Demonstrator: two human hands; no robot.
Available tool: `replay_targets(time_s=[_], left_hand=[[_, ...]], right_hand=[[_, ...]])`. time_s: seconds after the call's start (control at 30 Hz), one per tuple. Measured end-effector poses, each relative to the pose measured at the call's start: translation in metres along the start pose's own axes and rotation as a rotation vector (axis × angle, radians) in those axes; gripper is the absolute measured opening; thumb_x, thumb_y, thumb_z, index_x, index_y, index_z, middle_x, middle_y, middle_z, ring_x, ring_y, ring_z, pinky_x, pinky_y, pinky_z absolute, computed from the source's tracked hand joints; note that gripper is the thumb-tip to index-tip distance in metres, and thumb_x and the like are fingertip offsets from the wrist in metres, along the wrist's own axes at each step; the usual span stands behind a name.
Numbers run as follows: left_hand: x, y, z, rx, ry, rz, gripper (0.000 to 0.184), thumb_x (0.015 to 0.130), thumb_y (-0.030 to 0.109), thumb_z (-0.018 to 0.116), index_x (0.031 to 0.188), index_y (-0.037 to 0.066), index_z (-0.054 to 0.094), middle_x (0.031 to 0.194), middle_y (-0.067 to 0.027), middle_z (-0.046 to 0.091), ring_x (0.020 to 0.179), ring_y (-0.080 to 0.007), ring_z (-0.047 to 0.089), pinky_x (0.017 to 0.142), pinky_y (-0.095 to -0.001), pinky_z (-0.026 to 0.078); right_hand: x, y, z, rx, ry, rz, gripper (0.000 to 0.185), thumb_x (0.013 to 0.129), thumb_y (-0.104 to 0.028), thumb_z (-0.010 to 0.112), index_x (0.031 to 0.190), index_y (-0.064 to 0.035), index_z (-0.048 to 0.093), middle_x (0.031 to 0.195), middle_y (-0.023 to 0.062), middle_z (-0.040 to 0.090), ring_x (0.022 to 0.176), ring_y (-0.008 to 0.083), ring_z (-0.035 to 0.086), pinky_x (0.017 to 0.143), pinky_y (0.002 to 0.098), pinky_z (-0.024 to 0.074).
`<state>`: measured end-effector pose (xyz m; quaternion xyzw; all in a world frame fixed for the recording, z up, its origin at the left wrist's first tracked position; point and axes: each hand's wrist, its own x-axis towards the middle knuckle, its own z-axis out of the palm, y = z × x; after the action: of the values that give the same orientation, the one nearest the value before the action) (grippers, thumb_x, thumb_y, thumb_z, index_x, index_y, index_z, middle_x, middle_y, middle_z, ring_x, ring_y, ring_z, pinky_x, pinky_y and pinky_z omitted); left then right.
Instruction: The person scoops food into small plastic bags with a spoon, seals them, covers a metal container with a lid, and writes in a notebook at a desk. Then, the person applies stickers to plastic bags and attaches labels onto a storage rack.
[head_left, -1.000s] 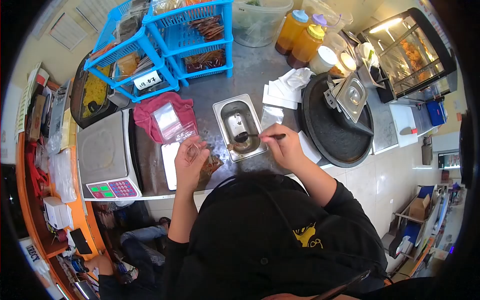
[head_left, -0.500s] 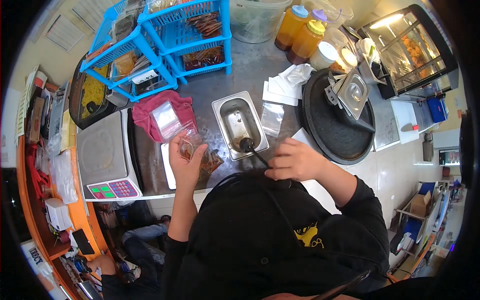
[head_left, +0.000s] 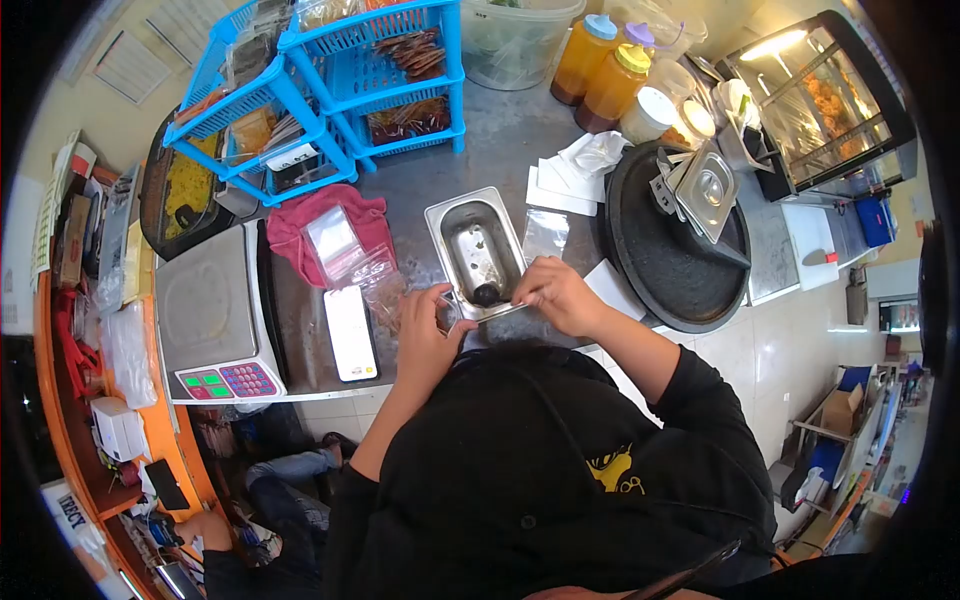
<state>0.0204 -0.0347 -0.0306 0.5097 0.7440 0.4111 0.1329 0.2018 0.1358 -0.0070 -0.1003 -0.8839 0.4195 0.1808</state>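
A small steel pan with dark residue stands on the counter in front of me. My right hand is closed at the pan's near right corner on the handle of a black spoon, whose round head lies inside the pan. My left hand is at the near left corner, thumb and fingers curled around what looks like a small clear plastic bag, partly hidden. Left of it lie a bag with reddish-brown contents and a phone with a white screen.
A pink cloth with empty zip bags lies beside a scale. Blue racks and sauce bottles stand behind. More clear bags and a round black tray are to the right. A person's hand shows lower left.
My left hand has moved right from the filled bag to the pan, uncovering the phone. My right hand has moved forward and slightly left to the pan's corner; the spoon head has shifted slightly.
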Motion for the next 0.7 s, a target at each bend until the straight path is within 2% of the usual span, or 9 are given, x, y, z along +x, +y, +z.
replay_targets(time_s=[0.07, 0.17, 0.23, 0.33, 0.53, 0.7], left_hand=[[0.001, 0.001, 0.001, 0.005, -0.002, 0.0, 0.061, 0.067, 0.034, 0.078, 0.114, 0.007, 0.052, 0.089, -0.0083, 0.051, 0.085, -0.0287, 0.053, 0.1, -0.0549, 0.03], [0.003, 0.003, -0.001, 0.012, 0.001, -0.012, 0.063, 0.065, 0.035, 0.079, 0.115, 0.007, 0.051, 0.09, -0.0085, 0.051, 0.085, -0.0286, 0.052, 0.098, -0.0535, 0.032], [0.002, 0.003, -0.002, 0.021, 0.003, -0.026, 0.066, 0.064, 0.034, 0.08, 0.116, 0.006, 0.051, 0.091, -0.0089, 0.051, 0.085, -0.0283, 0.051, 0.094, -0.05, 0.036], [0.002, 0.001, -0.002, 0.005, 0.036, -0.064, 0.079, 0.057, 0.025, 0.086, 0.123, 0.004, 0.048, 0.096, -0.0112, 0.05, 0.088, -0.0265, 0.051, 0.079, -0.037, 0.043], [0.0, 0.0, -0.004, -0.085, 0.05, -0.142, 0.108, 0.054, 0.034, 0.088, 0.14, 0.002, 0.031, 0.096, -0.009, 0.05, 0.089, -0.0239, 0.051, 0.083, -0.0352, 0.042], [0.003, -0.002, -0.006, -0.099, 0.085, -0.099, 0.116, 0.053, 0.036, 0.089, 0.142, 0.002, 0.024, 0.097, -0.0083, 0.051, 0.091, -0.0223, 0.051, 0.087, -0.0345, 0.042]], right_hand=[[-0.008, 0.015, 0.014, 0.323, 0.156, 0.29, 0.012, 0.092, -0.015, 0.054, 0.09, -0.0083, 0.064, 0.082, 0.0016, 0.061, 0.077, 0.0139, 0.054, 0.074, 0.0282, 0.0408], [-0.01, 0.029, 0.02, 0.765, 0.431, 0.503, 0.022, 0.097, -0.02, 0.048, 0.088, -0.0054, 0.062, 0.081, 0.0012, 0.059, 0.073, 0.0081, 0.05, 0.069, 0.0237, 0.04], [-0.006, 0.022, 0.013, 0.78, 0.559, 0.564, 0.026, 0.099, -0.024, 0.046, 0.089, -0.006, 0.061, 0.074, -0.0013, 0.056, 0.068, 0.0059, 0.047, 0.064, 0.0221, 0.0379], [-0.009, 0.023, 0.007, 0.862, 0.655, 0.698, 0.027, 0.099, -0.026, 0.044, 0.09, -0.0066, 0.061, 0.068, -0.0025, 0.054, 0.064, 0.0057, 0.045, 0.06, 0.0217, 0.0353], [-0.008, 0.02, 0.006, 0.982, 0.744, 0.794, 0.026, 0.098, -0.027, 0.046, 0.091, -0.0077, 0.06, 0.067, -0.0017, 0.054, 0.062, 0.0065, 0.046, 0.058, 0.0216, 0.0341], [-0.001, 0.011, 0.0, 0.979, 0.732, 0.713, 0.025, 0.098, -0.028, 0.047, 0.091, -0.007, 0.06, 0.068, -0.0016, 0.054, 0.064, 0.0069, 0.047, 0.061, 0.0232, 0.036]])
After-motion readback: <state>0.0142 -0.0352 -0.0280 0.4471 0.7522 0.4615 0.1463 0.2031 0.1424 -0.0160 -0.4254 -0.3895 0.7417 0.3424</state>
